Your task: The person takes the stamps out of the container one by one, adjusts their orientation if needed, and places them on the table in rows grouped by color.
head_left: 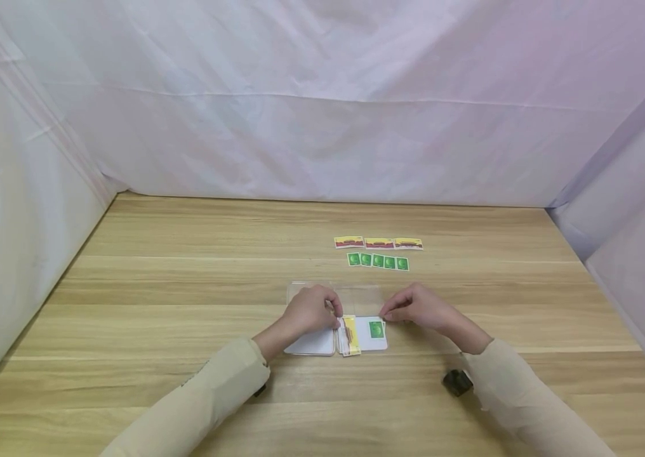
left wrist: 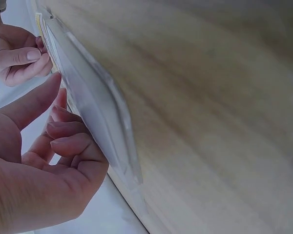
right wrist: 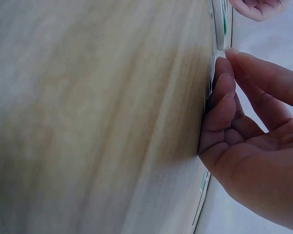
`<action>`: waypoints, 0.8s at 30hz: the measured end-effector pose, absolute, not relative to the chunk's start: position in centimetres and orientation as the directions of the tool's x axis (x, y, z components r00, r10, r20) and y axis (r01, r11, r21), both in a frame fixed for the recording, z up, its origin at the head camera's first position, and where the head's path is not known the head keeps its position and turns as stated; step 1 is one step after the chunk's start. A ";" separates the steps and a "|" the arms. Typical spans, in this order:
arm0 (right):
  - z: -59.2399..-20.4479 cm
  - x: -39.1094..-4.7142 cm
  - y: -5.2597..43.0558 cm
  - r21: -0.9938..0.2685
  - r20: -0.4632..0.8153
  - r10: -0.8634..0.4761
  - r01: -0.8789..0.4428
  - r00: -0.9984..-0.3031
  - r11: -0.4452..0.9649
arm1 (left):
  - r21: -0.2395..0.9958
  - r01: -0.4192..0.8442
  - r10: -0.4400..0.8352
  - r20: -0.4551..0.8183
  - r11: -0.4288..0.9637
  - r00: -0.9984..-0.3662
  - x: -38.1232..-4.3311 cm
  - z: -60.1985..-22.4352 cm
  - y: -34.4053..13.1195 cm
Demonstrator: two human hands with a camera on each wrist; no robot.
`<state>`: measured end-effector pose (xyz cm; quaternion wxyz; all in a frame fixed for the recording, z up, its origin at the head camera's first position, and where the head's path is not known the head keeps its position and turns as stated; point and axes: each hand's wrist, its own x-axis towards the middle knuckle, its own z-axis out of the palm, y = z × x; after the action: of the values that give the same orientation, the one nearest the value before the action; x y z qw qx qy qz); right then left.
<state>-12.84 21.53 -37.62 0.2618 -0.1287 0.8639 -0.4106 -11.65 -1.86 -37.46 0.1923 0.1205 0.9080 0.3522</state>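
A small booklet (head_left: 315, 346) with clear-sleeved pages lies spread on the table. A white card (head_left: 364, 343) covers the lower part of its right page, carrying a yellow stamp (head_left: 351, 335) near the fold and a green stamp (head_left: 376, 329). My left hand (head_left: 312, 307) is over the left page, its thumb and forefinger tips close together at the yellow stamp's top; whether they pinch anything I cannot tell. Its other fingers (left wrist: 75, 134) curl against the page. My right hand (head_left: 422, 308) pinches the right page's outer edge between thumb and forefinger; the right wrist view shows these fingertips (right wrist: 229, 52) meeting there.
Behind the booklet lies a row of several green stamps (head_left: 378, 261), and beyond it a row of three yellow-and-red stamps (head_left: 379, 244). A small black object (head_left: 457, 382) is beside the right sleeve. White cloth (head_left: 322, 152) walls in the wooden table (head_left: 185, 254).
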 end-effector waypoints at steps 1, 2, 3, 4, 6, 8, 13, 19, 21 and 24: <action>-37.6 -12.8 21.5 -0.778 -0.345 -0.440 -0.009 -0.829 0.629 | 0.685 0.082 0.352 -0.265 0.724 -0.898 -11.6 -37.5 -1.8; -37.6 -12.8 21.5 -0.776 -0.349 -0.436 -0.005 -0.830 0.631 | 0.685 0.080 0.351 -0.265 0.724 -0.898 -11.6 -37.4 -1.8; -37.7 -12.8 21.5 -0.775 -0.352 -0.434 -0.002 -0.829 0.632 | 0.686 0.078 0.349 -0.266 0.724 -0.899 -11.6 -37.4 -1.8; -37.7 -12.8 21.5 -0.773 -0.355 -0.431 0.002 -0.830 0.634 | 0.686 0.076 0.346 -0.266 0.724 -0.900 -11.6 -37.4 -1.8; -37.7 -12.8 21.5 -0.771 -0.360 -0.430 0.004 -0.828 0.637 | 0.685 0.073 0.343 -0.266 0.725 -0.901 -11.6 -37.4 -1.8; -37.7 -12.8 21.5 -0.769 -0.363 -0.428 0.007 -0.827 0.639 | 0.685 0.073 0.342 -0.266 0.725 -0.902 -11.5 -37.3 -1.8; -37.8 -12.9 21.7 -0.766 -0.365 -0.425 0.008 -0.828 0.642 | 0.687 0.076 0.344 -0.261 0.722 -0.902 -11.5 -37.3 -1.8; -37.9 -12.9 21.8 -0.767 -0.364 -0.424 0.008 -0.829 0.642 | 0.691 0.082 0.350 -0.257 0.718 -0.901 -11.5 -37.4 -1.8; -37.9 -12.9 21.7 -0.767 -0.364 -0.424 0.009 -0.829 0.642 | 0.691 0.085 0.351 -0.255 0.718 -0.901 -11.5 -37.4 -1.8; -37.8 -12.9 21.7 -0.769 -0.364 -0.426 0.009 -0.828 0.640 | 0.692 0.081 0.350 -0.257 0.718 -0.901 -11.5 -37.4 -1.8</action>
<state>-12.89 21.69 -37.80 0.2670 -0.1205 0.8652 -0.4071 -11.51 -1.82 -37.44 0.1881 0.1187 0.9075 0.3564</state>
